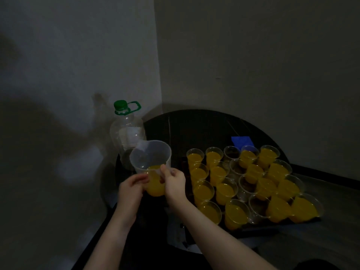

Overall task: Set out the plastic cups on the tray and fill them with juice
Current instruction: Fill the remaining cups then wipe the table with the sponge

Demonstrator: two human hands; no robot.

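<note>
I hold a clear plastic jug (151, 164) in both hands, off the near left side of the tray (259, 227). My left hand (131, 189) curls around the lower left of the jug's body, and my right hand (174, 183) grips its right side, thumb up near the rim. The jug leans slightly away from me, its long axis close to upright, its open mouth facing up toward me and its spout (143, 146) pointing away to the far left, toward the bottle (127, 133). A little orange juice (154, 185) sits in the bottom of the jug, between my hands.

The tray is dark and lies on a round dark table (194, 125), reaching from the table's middle out toward its near right edge. Plastic cups (229, 190) stand upright on it, packed rim to rim in five lines running from the far side to the near side. The two left lines and the two right lines are full of juice; the cups in the middle line (244, 184) look empty.

The big clear bottle stands upright at the table's far left edge, just behind the jug, with a green cap (120, 104) and a green carry handle. It has a pale label (130, 133), but the light is too dim to read any writing on it. A small blue thing (241, 141) lies on the table just beyond the far side of the tray. Plain walls meet in a corner behind the table.
</note>
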